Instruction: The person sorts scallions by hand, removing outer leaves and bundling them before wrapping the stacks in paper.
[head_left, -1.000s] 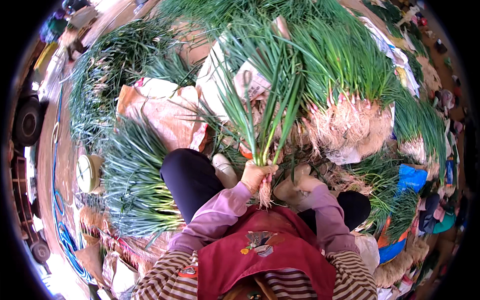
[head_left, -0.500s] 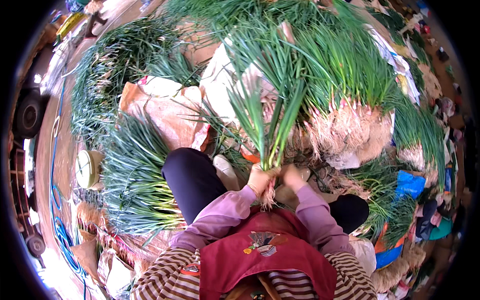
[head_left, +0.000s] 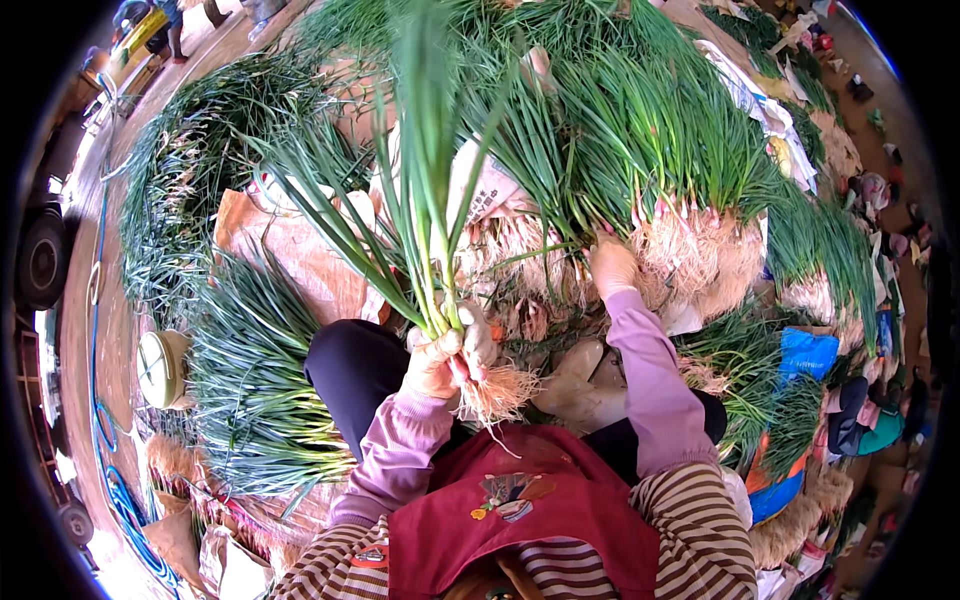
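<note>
My left hand [head_left: 436, 366] is closed around a bunch of green onions [head_left: 432, 290], holding it upright over my lap. Its leaves rise away from me, their tops blurred, and its pale roots [head_left: 498, 393] hang out below my fist. Farther off and to the right, my right hand [head_left: 612, 266] reaches to the stem bases at the left edge of a large pile of green onions [head_left: 660, 130]. Its fingers look pinched on stems there, with the tips partly hidden. Beside that hand, the pile's tangled roots [head_left: 700, 250] face me.
More green onions [head_left: 260, 370] lie beside my left knee, with a brown sack [head_left: 290, 240] beyond. A round pale container [head_left: 163, 368] and a blue hose [head_left: 122, 500] are at the left. A blue bag [head_left: 805, 355] lies at the right, near another person [head_left: 865, 415].
My left hand has moved left with the green onions. My right hand has left that bunch and reached forward and right to the pile.
</note>
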